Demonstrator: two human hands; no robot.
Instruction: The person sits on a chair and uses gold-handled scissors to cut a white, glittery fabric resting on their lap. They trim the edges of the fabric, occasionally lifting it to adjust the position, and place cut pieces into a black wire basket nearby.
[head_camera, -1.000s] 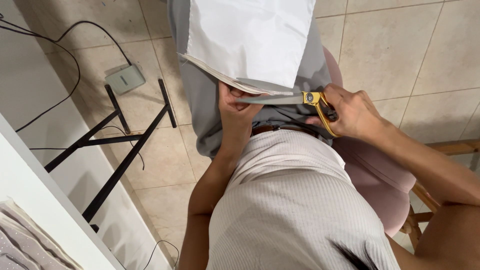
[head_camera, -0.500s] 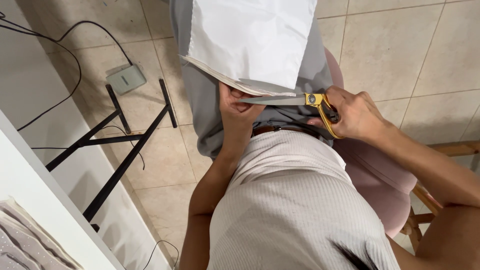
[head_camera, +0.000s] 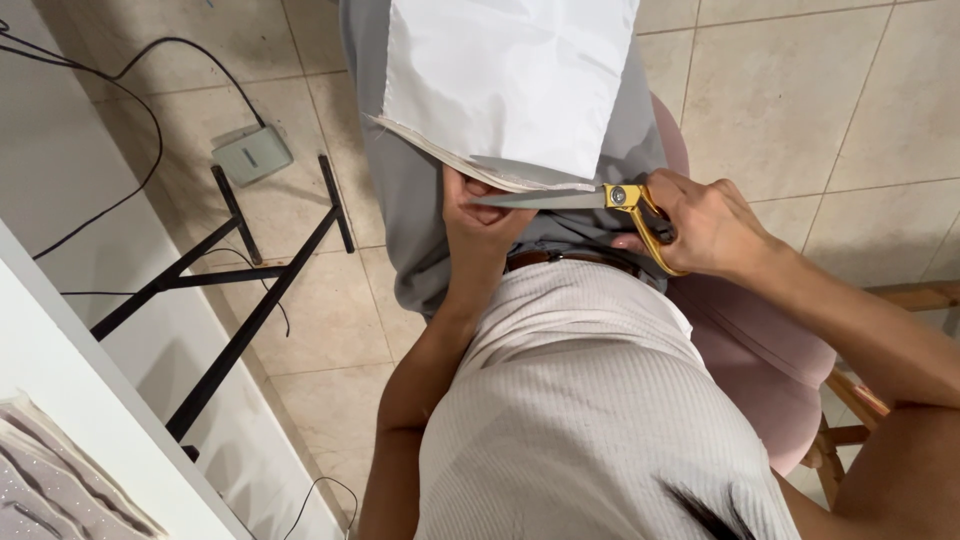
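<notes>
scarcely anything has moved since the earlier frame: scissors (head_camera: 580, 198) stay at the same lower edge of the white fabric (head_camera: 510, 85). right hand (head_camera: 715, 225) fingers are clamped through the yellow handles; left hand (head_camera: 480, 215) fingers pinch the fabric just beside the steel blades. light, limp, matte cloth over grey fabric (head_camera: 400, 200); it is best held taut near the cut.

Beige tiled floor (head_camera: 850, 110) carries small grey box (head_camera: 252, 153), black cables (head_camera: 120, 80) upper left; black metal frame (head_camera: 235, 280) stands centre left.
</notes>
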